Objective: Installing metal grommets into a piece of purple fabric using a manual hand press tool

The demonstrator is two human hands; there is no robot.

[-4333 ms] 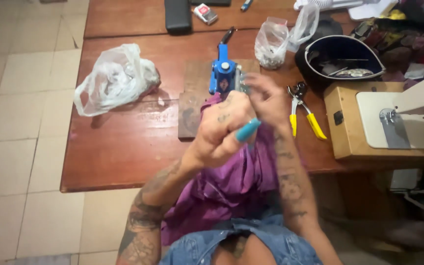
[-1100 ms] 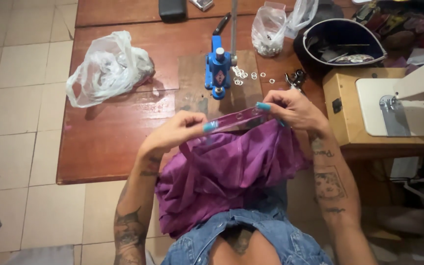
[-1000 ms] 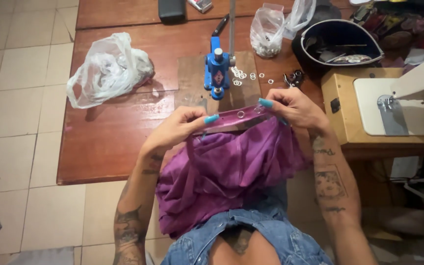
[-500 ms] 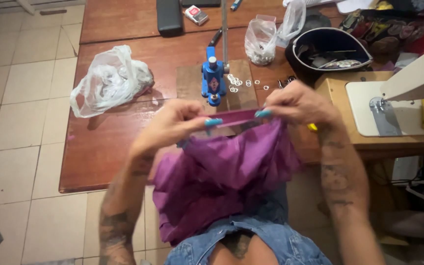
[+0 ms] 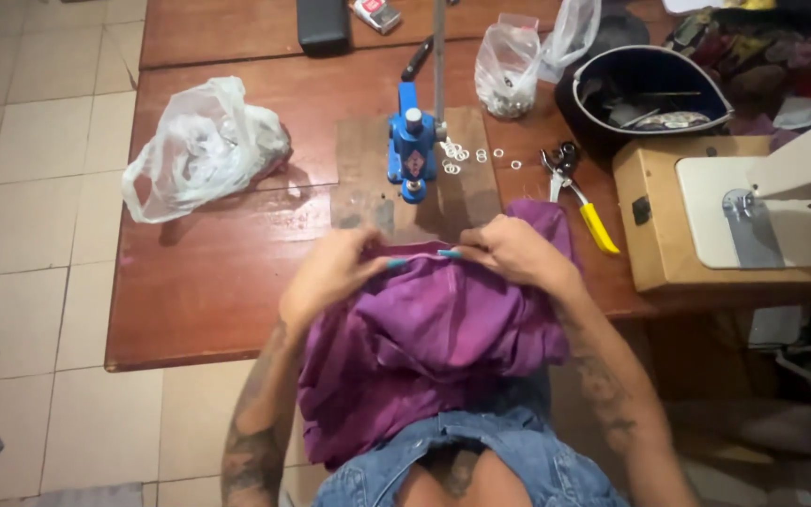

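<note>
A purple cloth (image 5: 434, 347) drapes from the table edge down over my lap. My left hand (image 5: 335, 272) pinches its top hem on the left, and my right hand (image 5: 518, 252) pinches the same hem on the right, stretching the edge between them. Just beyond the hem, a blue hand press (image 5: 412, 150) with an upright lever stands on a wooden board (image 5: 368, 188). Several small metal rings (image 5: 466, 155) lie scattered on the board to the right of the press.
A crumpled white plastic bag (image 5: 204, 145) lies at the table's left. Yellow-handled pliers (image 5: 579, 192), a clear bag of small parts (image 5: 507, 70) and a dark bowl of oddments (image 5: 650, 89) sit to the right. A sewing machine on a wooden base (image 5: 762, 207) fills the right edge.
Both hands have brought the stretched hem down and forward to the table edge below the press; the view has tilted closer over the board.
</note>
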